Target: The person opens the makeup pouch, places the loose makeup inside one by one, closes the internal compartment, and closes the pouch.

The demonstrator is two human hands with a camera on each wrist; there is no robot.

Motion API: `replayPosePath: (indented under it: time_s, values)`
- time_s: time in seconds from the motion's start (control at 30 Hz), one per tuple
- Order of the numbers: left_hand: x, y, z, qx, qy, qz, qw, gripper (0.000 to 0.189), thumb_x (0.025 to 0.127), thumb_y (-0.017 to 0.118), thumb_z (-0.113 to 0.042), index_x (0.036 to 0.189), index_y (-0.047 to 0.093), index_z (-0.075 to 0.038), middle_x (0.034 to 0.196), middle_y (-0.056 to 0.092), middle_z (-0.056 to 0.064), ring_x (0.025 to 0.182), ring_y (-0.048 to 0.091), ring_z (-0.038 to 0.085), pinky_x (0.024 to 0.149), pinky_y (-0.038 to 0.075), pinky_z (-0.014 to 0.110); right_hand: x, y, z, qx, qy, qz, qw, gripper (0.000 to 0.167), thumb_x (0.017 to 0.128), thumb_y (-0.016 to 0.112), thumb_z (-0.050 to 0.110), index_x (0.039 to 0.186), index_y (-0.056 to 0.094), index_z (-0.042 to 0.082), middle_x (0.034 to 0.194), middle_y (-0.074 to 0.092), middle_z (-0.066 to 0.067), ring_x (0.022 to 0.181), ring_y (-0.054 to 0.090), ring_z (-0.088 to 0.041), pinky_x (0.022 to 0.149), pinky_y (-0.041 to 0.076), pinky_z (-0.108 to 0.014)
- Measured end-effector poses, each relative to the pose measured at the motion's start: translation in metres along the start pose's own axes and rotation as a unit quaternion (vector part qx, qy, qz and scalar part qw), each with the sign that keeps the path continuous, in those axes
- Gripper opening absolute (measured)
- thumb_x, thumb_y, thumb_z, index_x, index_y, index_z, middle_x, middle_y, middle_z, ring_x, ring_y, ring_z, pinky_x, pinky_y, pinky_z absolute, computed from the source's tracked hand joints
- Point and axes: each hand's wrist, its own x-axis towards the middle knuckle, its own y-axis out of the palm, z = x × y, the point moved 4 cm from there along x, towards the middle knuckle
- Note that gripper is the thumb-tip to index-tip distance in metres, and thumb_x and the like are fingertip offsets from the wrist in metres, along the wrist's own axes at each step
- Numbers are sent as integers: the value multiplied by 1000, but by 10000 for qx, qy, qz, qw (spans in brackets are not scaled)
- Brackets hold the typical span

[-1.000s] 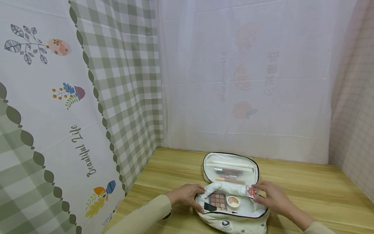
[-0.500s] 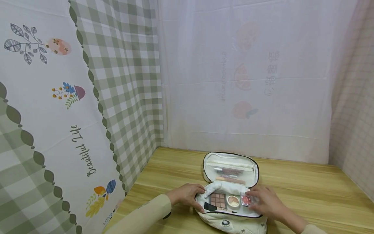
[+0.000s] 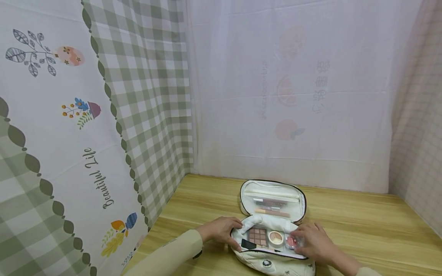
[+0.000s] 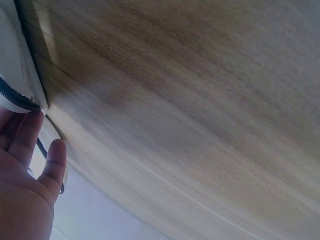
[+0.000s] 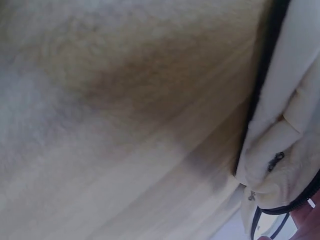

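A white makeup bag (image 3: 272, 262) with black zip edging lies unzipped on the table, its lid folded back. My left hand (image 3: 221, 232) holds the bag's left rim, thumb toward the front and fingers toward the back. In the left wrist view, fingers of the left hand (image 4: 25, 175) meet the zip edge. At the bag's right end, my right hand (image 3: 315, 241) holds a small clear case (image 3: 291, 242) with red contents between thumb and fingers, down inside the bag. Beside it sit a round three-tone compact (image 3: 275, 238) and an eyeshadow palette (image 3: 257, 237).
A black-ended brush (image 3: 248, 244) lies along the bag's front inside. Several slim tubes (image 3: 272, 207) show through the lid's clear pocket (image 3: 269, 191). The wooden table (image 3: 362, 226) reaches back to a white curtain (image 3: 293, 165), with a checked cloth (image 3: 155, 115) at left.
My right hand has lowered the small clear case from the bag's right rim into the bag, beside the round compact, then shifted slightly toward the front. The left hand stays in place.
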Motion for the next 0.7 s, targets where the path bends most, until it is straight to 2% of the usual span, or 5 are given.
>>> replayPosePath:
  time_s: [0.37,0.7]
  values:
    - [1,0,0,8,30,-48,10000,75,79,79,-54,137,60,-10,140,54,-4,127,50,11,103,41,28,-3,10,4,-455,-268,-127,9985,47,63,88,39,101,76,13,96,65,1,100,58,-30,91,33,-72]
    - [0,-1,0,-21,12,-13,10000,76,80,78,-56,138,59,-10,140,54,-3,127,51,11,103,41,29,-4,5,7,-441,-201,-190,9986,51,61,89,37,104,76,13,98,66,1,101,59,-28,92,32,-71]
